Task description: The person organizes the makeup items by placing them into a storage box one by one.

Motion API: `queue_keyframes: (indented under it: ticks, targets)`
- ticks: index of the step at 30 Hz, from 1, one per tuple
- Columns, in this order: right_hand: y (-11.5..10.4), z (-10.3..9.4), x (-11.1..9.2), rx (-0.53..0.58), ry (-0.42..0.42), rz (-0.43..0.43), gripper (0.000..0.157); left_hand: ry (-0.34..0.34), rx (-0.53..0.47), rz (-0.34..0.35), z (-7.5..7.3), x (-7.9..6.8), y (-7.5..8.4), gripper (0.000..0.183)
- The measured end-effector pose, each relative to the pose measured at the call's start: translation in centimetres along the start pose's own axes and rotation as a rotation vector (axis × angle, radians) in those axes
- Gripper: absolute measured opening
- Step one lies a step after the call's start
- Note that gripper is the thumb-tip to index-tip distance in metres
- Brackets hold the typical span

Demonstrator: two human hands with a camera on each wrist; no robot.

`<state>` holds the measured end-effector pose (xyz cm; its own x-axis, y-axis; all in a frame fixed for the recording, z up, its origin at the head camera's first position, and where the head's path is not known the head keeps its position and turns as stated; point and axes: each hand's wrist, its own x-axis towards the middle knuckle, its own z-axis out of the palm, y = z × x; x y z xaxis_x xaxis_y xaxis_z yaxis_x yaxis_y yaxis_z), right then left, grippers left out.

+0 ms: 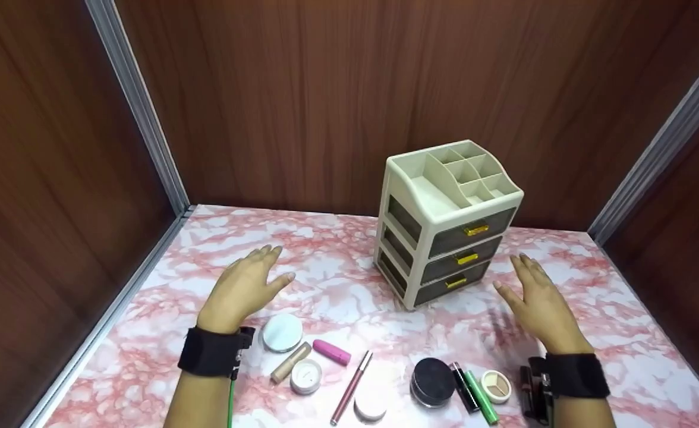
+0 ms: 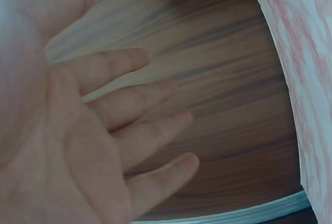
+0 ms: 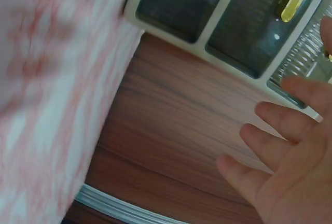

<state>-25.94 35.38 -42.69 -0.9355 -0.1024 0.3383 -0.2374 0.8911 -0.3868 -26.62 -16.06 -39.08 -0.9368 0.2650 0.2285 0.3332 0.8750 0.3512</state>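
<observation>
My left hand (image 1: 243, 288) hovers over the left side of the table, fingers extended and thumb apart, holding nothing. Its bare palm (image 2: 67, 146) and spread fingers show in the left wrist view. On the right, my right hand (image 1: 541, 303) is likewise straight-fingered, just right of a cream drawer organizer (image 1: 415, 249). The organizer has three dark see-through drawers with gold handles (image 1: 467, 259) and a compartmented top. Nearest the left hand lies a round white-lidded container (image 1: 282, 333). Below the right hand is a round three-colour palette (image 1: 496, 386).
Along the front lie a beige tube (image 1: 291, 362), a small clear-lidded jar (image 1: 306, 377), a pink tube (image 1: 331, 352), a dark red pencil (image 1: 352, 387), a white round item (image 1: 370, 405), a black-lidded jar (image 1: 433, 381), a black tube (image 1: 465, 387) and a green tube (image 1: 481, 397). Wood-look walls (image 1: 326, 107) enclose the table.
</observation>
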Motion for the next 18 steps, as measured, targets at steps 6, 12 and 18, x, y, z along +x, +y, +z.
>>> queue_keyframes:
  ticks: [6,12,18]
  targets:
    - [0.7,0.8,-0.1,0.182,0.091,0.097,0.074,0.116,-0.044,0.081,0.4,0.0,0.8,0.059]
    - [1.4,0.7,1.1,0.324,0.218,0.138,0.072,0.238,-0.198,0.115,2.0,0.9,2.3,0.063]
    - [1.5,1.1,3.7,0.544,0.231,0.153,0.072,0.214,-0.462,0.132,4.7,2.0,5.1,0.071]
